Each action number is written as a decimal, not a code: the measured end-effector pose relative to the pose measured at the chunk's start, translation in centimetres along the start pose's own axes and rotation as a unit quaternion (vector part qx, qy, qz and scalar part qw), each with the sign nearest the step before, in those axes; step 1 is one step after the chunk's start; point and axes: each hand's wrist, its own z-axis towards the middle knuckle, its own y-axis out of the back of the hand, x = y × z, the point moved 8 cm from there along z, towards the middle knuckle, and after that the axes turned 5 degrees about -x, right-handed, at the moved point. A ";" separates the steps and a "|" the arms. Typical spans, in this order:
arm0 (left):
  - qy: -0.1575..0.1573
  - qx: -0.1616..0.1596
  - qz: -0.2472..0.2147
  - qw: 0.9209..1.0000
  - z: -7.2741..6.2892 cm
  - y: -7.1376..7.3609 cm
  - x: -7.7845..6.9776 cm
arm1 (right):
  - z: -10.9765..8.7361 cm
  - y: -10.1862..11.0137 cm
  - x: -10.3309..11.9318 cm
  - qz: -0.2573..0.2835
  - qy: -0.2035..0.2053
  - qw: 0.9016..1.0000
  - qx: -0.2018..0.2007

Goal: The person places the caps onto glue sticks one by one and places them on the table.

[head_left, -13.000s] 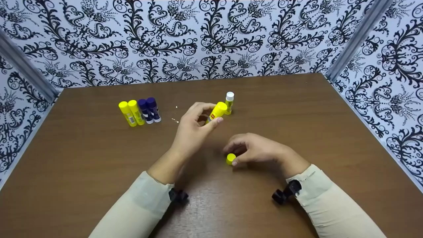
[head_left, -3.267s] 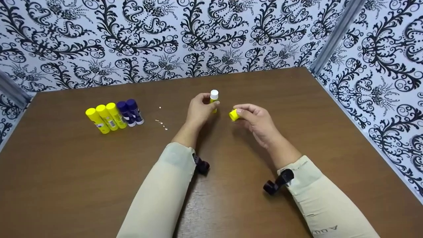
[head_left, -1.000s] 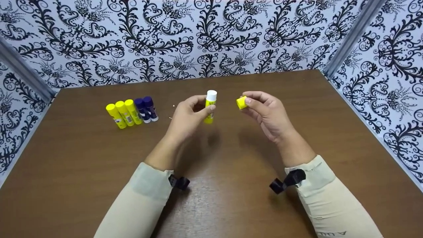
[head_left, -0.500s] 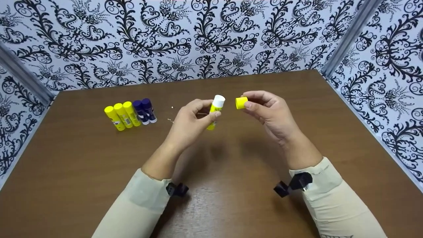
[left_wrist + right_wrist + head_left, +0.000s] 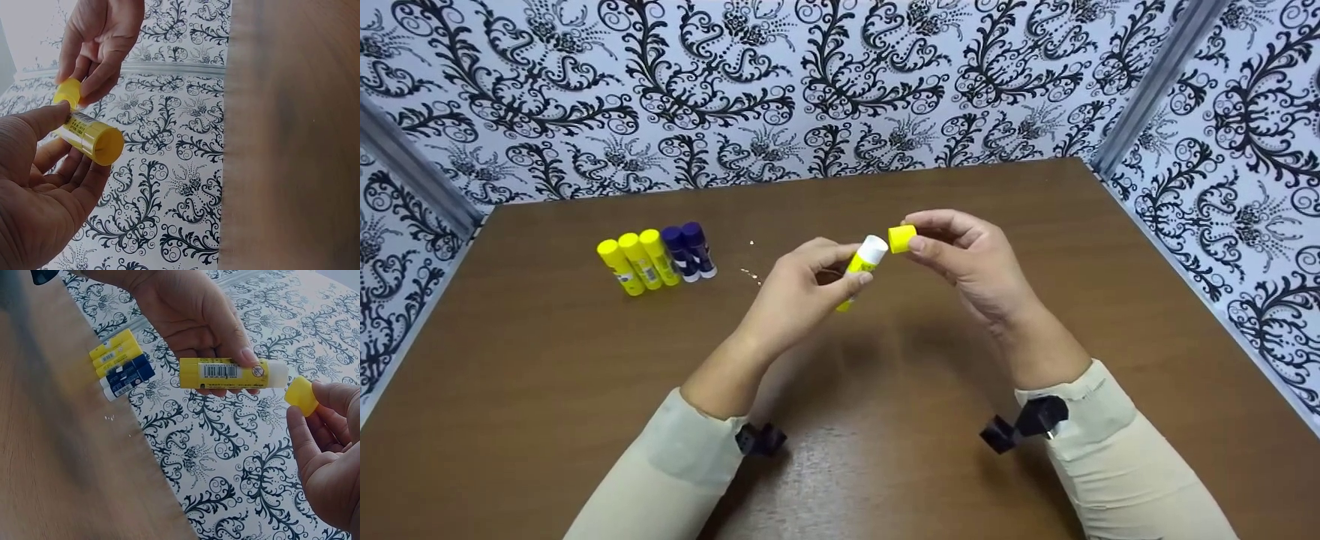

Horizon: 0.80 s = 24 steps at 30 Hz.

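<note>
My left hand (image 5: 799, 296) grips a yellow glue stick (image 5: 216, 374) by its body, raised above the table. The stick tilts to the right, and its white end (image 5: 874, 249) is bare. Between thumb and fingers, my right hand (image 5: 979, 259) pinches a yellow cap (image 5: 901, 238). In the head view the cap is just beyond the white end, with a small gap between them. The right wrist view shows the cap (image 5: 302, 396) very near the white end, slightly out of line with it. From the left wrist camera, the stick's yellow base (image 5: 107, 145) faces the view.
A row of yellow glue sticks (image 5: 639, 261) and two dark purple ones (image 5: 688, 251) stands at the left on the brown table (image 5: 840, 480). Small white crumbs (image 5: 750, 274) lie beside them. A patterned wall (image 5: 810, 90) closes off the back and sides.
Earlier my left hand set a third yellow stick in the row and took up the white-ended one. Over the last second it has tilted that stick rightward; the gap to the cap has narrowed.
</note>
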 end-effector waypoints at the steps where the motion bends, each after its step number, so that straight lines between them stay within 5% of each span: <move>1: -0.002 0.004 0.000 1.000 0.0 -0.1 0.0 | 0.0 0.0 0.0 0.000 0.000 1.000 0.001; 24: -0.016 0.032 0.051 0.998 -0.2 -1.1 0.1 | -0.2 -0.6 0.0 -0.080 0.032 0.996 0.027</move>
